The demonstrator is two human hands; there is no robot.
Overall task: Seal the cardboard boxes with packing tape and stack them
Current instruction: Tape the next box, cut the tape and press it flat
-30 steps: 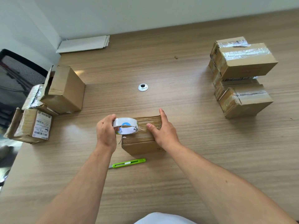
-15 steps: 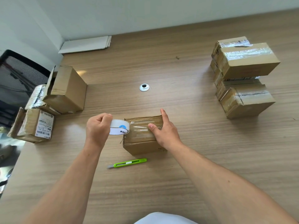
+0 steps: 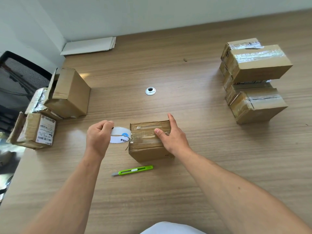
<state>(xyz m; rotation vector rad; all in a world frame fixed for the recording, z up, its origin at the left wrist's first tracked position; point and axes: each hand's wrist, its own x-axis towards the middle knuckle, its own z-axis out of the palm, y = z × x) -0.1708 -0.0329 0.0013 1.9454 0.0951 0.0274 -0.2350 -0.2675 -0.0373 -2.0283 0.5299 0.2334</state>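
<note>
Brown box [image 3: 145, 141] lies flat, clear tape roll [image 3: 120, 134] at its left edge.

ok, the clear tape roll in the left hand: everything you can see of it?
A roll of clear packing tape on a white core printed with dark letters and a blue round mark. The left hand grips its left side, holding it on edge at the top left edge of the small brown cardboard box. A glossy strip runs from it across the box top.
</note>
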